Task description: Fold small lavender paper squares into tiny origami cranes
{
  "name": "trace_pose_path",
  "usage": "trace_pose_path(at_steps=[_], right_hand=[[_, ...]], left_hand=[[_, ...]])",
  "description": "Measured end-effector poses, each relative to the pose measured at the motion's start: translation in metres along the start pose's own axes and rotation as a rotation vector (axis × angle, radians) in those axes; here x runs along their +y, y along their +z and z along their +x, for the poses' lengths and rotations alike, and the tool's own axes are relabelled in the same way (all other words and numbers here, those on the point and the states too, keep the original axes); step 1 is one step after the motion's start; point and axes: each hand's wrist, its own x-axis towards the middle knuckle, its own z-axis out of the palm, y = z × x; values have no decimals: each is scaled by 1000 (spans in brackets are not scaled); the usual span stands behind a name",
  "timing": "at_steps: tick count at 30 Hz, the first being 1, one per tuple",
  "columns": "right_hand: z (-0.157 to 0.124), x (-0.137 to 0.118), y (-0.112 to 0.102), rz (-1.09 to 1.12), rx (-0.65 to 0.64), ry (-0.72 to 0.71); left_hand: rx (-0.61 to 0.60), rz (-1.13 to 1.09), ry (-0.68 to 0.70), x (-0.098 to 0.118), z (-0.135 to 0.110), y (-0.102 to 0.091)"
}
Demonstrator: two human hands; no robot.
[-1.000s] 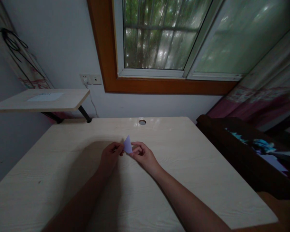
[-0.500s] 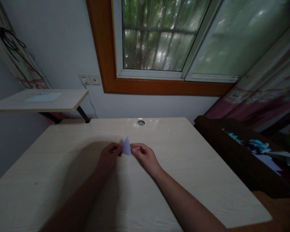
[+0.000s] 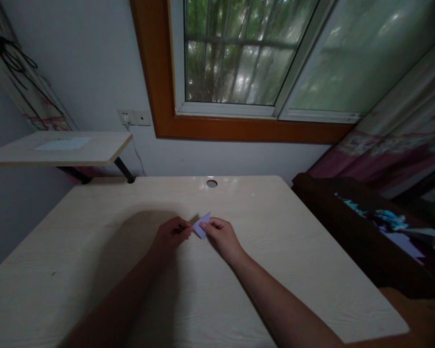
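Observation:
A small piece of folded paper (image 3: 200, 229), pale purple and roughly triangular, is held just above the desk between both hands. My right hand (image 3: 223, 237) pinches its right side, with the thumb lying over the front face. At the paper's left corner, my left hand (image 3: 172, 234) has thumb and fingertips pressed together on the tip. Part of the paper is hidden behind the right thumb and fingers.
Under my hands is a light wood desk (image 3: 275, 241) with a round cable hole (image 3: 212, 183) near its back edge. A raised shelf (image 3: 105, 150) carrying a white sheet (image 3: 63, 143) stands at the left. Beyond the desk's right edge is a dark brown piece of furniture (image 3: 333, 222).
The paper has turned and shifted slightly right. My right hand has closed its thumb over the paper, while my left hand has moved a little right, to its left corner.

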Motion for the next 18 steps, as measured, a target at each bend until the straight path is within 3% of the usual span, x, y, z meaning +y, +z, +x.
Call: trace_pose_path(at_steps=[18], right_hand=[[4,6,-2,97,32,26]], left_hand=[[-44,77,113,-2,2,-2]])
